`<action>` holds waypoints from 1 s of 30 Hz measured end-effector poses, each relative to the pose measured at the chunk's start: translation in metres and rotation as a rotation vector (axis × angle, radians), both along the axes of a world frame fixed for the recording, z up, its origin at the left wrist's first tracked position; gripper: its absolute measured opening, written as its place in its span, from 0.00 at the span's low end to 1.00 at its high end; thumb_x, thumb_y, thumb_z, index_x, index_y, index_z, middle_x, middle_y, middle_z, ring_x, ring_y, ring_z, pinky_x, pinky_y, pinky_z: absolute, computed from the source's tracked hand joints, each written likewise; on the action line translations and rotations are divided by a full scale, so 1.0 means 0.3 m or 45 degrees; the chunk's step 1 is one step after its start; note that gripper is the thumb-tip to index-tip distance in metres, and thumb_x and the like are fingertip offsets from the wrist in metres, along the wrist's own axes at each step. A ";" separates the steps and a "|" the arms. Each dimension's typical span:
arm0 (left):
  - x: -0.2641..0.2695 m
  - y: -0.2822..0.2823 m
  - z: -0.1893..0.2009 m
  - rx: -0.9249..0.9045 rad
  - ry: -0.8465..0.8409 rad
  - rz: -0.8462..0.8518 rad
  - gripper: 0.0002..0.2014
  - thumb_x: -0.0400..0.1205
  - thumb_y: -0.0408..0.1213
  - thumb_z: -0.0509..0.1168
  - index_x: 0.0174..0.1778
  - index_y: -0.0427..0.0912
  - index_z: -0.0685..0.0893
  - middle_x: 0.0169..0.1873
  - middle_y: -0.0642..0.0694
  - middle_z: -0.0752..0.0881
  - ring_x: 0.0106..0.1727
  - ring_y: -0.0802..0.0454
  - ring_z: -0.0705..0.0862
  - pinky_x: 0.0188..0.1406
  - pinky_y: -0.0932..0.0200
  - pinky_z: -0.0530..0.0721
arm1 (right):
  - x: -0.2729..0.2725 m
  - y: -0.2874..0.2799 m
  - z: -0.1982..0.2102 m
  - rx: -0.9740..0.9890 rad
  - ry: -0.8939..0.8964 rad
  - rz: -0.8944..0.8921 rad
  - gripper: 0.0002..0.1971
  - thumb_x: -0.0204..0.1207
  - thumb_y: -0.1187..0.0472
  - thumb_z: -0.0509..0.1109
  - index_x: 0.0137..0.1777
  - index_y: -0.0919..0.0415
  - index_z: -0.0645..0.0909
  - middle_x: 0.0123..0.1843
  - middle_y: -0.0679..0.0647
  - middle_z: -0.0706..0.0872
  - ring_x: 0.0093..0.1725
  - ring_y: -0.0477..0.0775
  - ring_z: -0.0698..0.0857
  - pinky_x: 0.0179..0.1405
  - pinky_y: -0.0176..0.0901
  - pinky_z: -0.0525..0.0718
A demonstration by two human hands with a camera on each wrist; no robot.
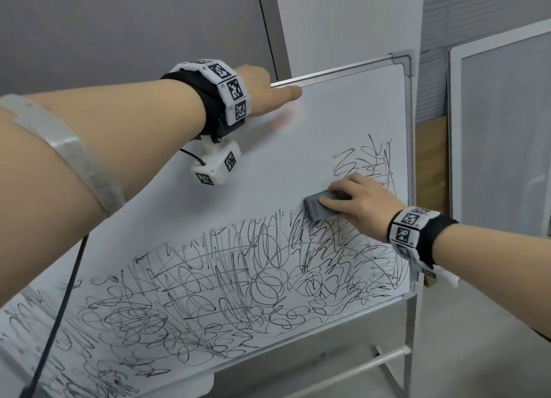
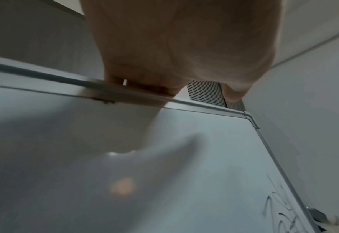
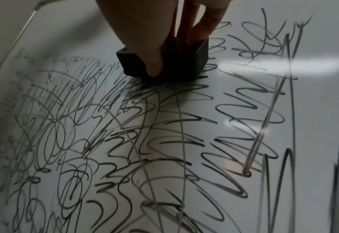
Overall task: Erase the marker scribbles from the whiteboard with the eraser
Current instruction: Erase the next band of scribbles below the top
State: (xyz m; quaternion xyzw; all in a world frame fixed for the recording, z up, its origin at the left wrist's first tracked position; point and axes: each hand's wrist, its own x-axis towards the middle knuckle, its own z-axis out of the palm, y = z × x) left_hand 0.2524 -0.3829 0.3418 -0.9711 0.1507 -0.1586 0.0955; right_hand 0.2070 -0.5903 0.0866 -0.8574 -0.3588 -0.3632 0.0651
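A tilted whiteboard (image 1: 268,165) on a stand carries dense black marker scribbles (image 1: 238,278) over its lower half, with a patch at the upper right. My right hand (image 1: 343,196) grips a grey eraser (image 1: 317,208) and presses it flat on the board at the upper edge of the scribbles. In the right wrist view the eraser (image 3: 176,63) sits between thumb and fingers (image 3: 200,30), with scribbles (image 3: 144,141) below it. My left hand (image 1: 268,84) holds the board's top frame (image 2: 204,107), thumb on the front, fingers curled behind it.
A second framed board (image 1: 501,129) leans on the wall at the right. The stand's crossbar (image 1: 387,356) and upright leg lie below the board's right corner. A black cable (image 1: 59,323) hangs from my left arm across the board's lower left.
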 end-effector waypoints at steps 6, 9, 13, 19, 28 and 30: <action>0.022 -0.144 -0.023 -0.044 -0.078 -0.075 0.30 0.78 0.72 0.50 0.34 0.46 0.72 0.35 0.47 0.77 0.33 0.48 0.76 0.29 0.54 0.67 | 0.078 -0.070 0.140 0.140 -0.141 -0.020 0.22 0.72 0.72 0.73 0.66 0.60 0.84 0.61 0.65 0.82 0.51 0.68 0.78 0.48 0.60 0.82; 0.044 -0.188 -0.031 -0.033 -0.104 -0.050 0.30 0.77 0.73 0.49 0.35 0.46 0.72 0.35 0.47 0.78 0.33 0.48 0.77 0.30 0.54 0.68 | 0.084 -0.072 0.111 0.130 -0.142 0.023 0.20 0.73 0.69 0.70 0.66 0.59 0.84 0.58 0.64 0.83 0.48 0.66 0.78 0.45 0.57 0.81; 0.062 -0.223 -0.035 0.026 -0.123 0.028 0.31 0.77 0.72 0.50 0.37 0.43 0.75 0.35 0.46 0.79 0.33 0.46 0.78 0.31 0.54 0.71 | 0.083 -0.095 0.055 -0.031 -0.084 0.077 0.21 0.69 0.68 0.76 0.62 0.57 0.86 0.54 0.62 0.84 0.44 0.64 0.78 0.37 0.46 0.73; 0.070 -0.244 -0.036 0.054 -0.160 0.052 0.33 0.72 0.74 0.52 0.30 0.43 0.74 0.29 0.44 0.79 0.29 0.42 0.78 0.28 0.56 0.71 | 0.140 -0.180 0.200 0.161 -0.162 0.016 0.23 0.70 0.69 0.75 0.66 0.58 0.84 0.60 0.64 0.82 0.49 0.67 0.77 0.38 0.58 0.83; 0.071 -0.254 -0.038 0.096 -0.134 0.116 0.35 0.73 0.75 0.53 0.36 0.42 0.77 0.34 0.44 0.82 0.33 0.42 0.80 0.30 0.55 0.73 | 0.146 -0.214 0.085 -0.052 -0.109 0.116 0.23 0.71 0.67 0.74 0.66 0.55 0.82 0.57 0.62 0.82 0.47 0.64 0.76 0.37 0.56 0.82; 0.066 -0.266 -0.034 0.103 -0.131 0.118 0.35 0.73 0.76 0.52 0.35 0.42 0.76 0.33 0.44 0.81 0.32 0.43 0.79 0.29 0.56 0.72 | 0.155 -0.230 0.165 0.061 -0.094 0.083 0.19 0.77 0.63 0.65 0.67 0.57 0.83 0.58 0.64 0.82 0.48 0.66 0.77 0.38 0.57 0.82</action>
